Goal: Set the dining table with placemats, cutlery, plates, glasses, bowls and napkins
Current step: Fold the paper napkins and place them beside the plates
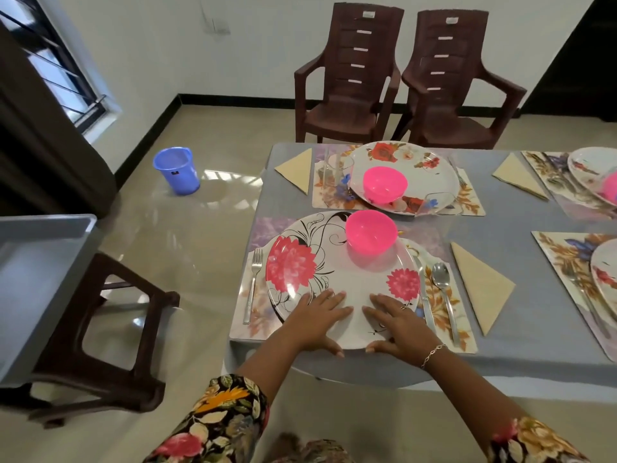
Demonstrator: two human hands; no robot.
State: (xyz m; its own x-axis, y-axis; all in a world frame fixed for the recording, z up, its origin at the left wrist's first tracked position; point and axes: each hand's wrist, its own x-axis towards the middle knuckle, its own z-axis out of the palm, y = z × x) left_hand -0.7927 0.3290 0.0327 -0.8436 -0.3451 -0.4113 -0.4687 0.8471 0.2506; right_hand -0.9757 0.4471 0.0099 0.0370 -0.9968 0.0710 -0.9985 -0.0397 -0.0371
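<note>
- The left hand (317, 317) and the right hand (394, 324) lie flat, side by side, on the near plate (340, 275).
- The fingers of both hands are straight and spread out, holding nothing. The thumbs sit at the plate's near rim.
- This plate is white with big pink flowers. It rests on a placemat (263, 228) at the table's near left corner.
- The plate's near rim reaches the placemat's near edge, close to the edge of the table (521, 222).
- A pink bowl (371, 231) stands on the far side of the plate, near its rim.
- A fork (252, 285) lies on the placemat, just beside the plate's left rim.
- A knife (424, 292) lies just beside the right rim, and a spoon (444, 295) lies next to the knife.
- A folded napkin (480, 289) lies on the bare grey cloth to the right of the placemat, with open cloth around it.
- Behind, a second plate (430, 175) holds another pink bowl (384, 183). A clear glass (337, 170) stands by its left rim.
- More placemats and plates peek in at the right edge of the view.
- Two brown chairs (347, 78) stand at the far side of the table.
- On the left there is open floor, with a blue bucket (177, 170) and a brown stool (100, 329) well apart from the table.
</note>
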